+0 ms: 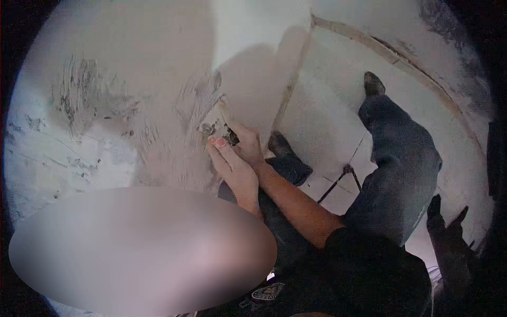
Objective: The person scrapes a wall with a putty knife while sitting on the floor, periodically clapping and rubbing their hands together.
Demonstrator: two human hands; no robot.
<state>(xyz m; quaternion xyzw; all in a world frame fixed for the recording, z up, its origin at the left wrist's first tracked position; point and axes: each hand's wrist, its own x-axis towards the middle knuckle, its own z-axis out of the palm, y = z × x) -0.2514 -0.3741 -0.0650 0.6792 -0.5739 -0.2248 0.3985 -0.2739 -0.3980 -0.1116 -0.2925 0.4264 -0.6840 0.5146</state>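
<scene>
Both hands (232, 165), partly closed and touching each other, grip a pale, dark-smudged flat piece (217, 117).

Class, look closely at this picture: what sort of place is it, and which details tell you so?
Probably a room being plastered or refinished: the wall-like surface is streaked and patchy, the hands hold a stained flat piece by it, and dark marks stain its paler area.

Along a pale floor (330, 79), a curving brown edge (400, 61); below, thin joined dark rods (347, 170); far right, a dim forked shape (450, 243).
</scene>
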